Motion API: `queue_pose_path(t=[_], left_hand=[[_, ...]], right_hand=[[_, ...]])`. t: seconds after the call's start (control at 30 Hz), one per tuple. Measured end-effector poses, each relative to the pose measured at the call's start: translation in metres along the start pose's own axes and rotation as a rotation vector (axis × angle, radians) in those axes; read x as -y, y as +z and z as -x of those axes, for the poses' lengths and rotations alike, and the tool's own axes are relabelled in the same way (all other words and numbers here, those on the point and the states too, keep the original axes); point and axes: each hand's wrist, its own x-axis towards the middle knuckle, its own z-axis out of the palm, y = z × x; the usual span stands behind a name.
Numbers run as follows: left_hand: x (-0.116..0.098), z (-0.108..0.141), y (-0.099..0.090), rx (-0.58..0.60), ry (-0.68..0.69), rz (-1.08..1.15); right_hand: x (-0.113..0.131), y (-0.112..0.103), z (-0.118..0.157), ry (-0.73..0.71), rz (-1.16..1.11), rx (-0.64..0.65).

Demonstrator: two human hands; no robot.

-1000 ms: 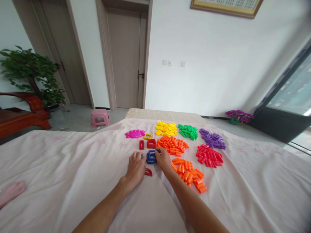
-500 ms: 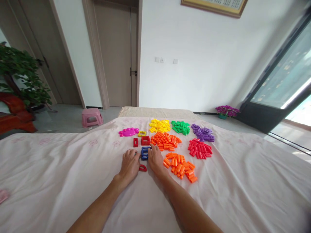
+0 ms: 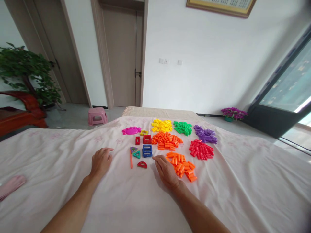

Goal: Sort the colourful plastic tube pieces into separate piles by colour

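Note:
My left hand (image 3: 101, 161) is open over the cloth, left of an orange stick (image 3: 131, 159); it holds nothing. My right hand (image 3: 165, 170) is also open and bare, its fingertips just right of the stacked blue frames (image 3: 147, 151). Between the hands lie a purple triangle (image 3: 133, 149), a teal triangle (image 3: 136, 154) and a red half-round piece (image 3: 142, 165). Behind them are a small red frame (image 3: 137, 140), a larger red frame piece (image 3: 147, 139), a yellow frame (image 3: 143, 132) and a magenta piece (image 3: 131, 130). Orange pieces (image 3: 181, 165) lie beside my right hand.
Farther back are another orange pile (image 3: 166, 140) and yellow (image 3: 162, 125), green (image 3: 183, 127), purple (image 3: 205, 134) and red (image 3: 201, 149) piles. A pink item (image 3: 12, 186) rests on the cloth (image 3: 116, 197) at far left. A pink stool (image 3: 97, 116) stands beyond the table.
My left hand has moved left, away from the blue frames, uncovering the triangles and orange stick. My right hand has drawn back toward me and slightly right. The view has shifted slightly.

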Motion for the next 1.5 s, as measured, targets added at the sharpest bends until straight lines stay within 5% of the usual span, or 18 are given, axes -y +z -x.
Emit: queue_pose_path(t=[0.2,0.5,1.3,1.5], left_hand=[[0.026,-0.004,-0.001,0.038,-0.185,-0.012],[0.023,-0.002,-0.001,0.031,-0.201,-0.035],[0.005,0.005,-0.008,0.039,-0.191,-0.081],[0.005,-0.019,-0.005,0.081,-0.237,-0.013]], right_hand=[[-0.007,0.001,0.005,0.057,0.064,0.046],[0.006,0.007,0.0,0.147,0.345,0.217],[0.01,0.011,0.004,0.163,0.498,0.19],[0.012,0.011,0.004,0.161,0.498,0.2]])
